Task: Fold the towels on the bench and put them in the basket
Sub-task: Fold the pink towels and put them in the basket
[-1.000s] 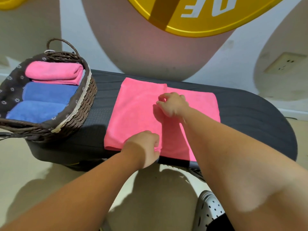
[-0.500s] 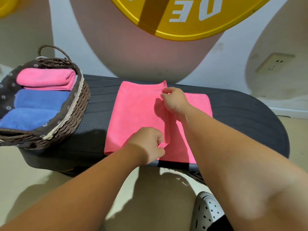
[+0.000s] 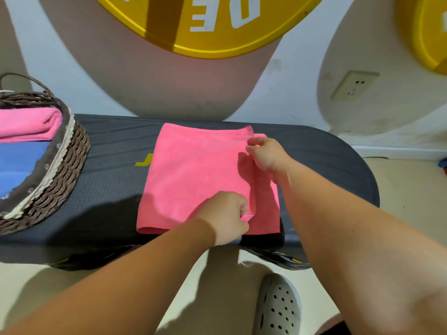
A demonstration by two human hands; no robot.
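A pink towel [image 3: 193, 175] lies on the black bench [image 3: 326, 165], its top layer covering nearly all of the layer below. My left hand [image 3: 225, 215] pinches the near corner of that top layer's right edge. At the far corner of the same edge, my right hand [image 3: 266, 153] pinches the cloth. A thin strip of the lower layer shows right of the raised edge. The wicker basket [image 3: 60, 180] stands on the bench's left end, holding a folded pink towel [image 3: 26, 124] and blue towels [image 3: 19, 165].
A wall with a large yellow disc [image 3: 205, 25] rises right behind the bench. A wall socket [image 3: 353, 85] sits at the right. My grey perforated shoe [image 3: 278, 305] is on the pale floor below the bench's front edge.
Both hands have carried the top layer's free edge to the right, so the fold now covers nearly the whole lower layer. The view has shifted right, cutting off part of the basket.
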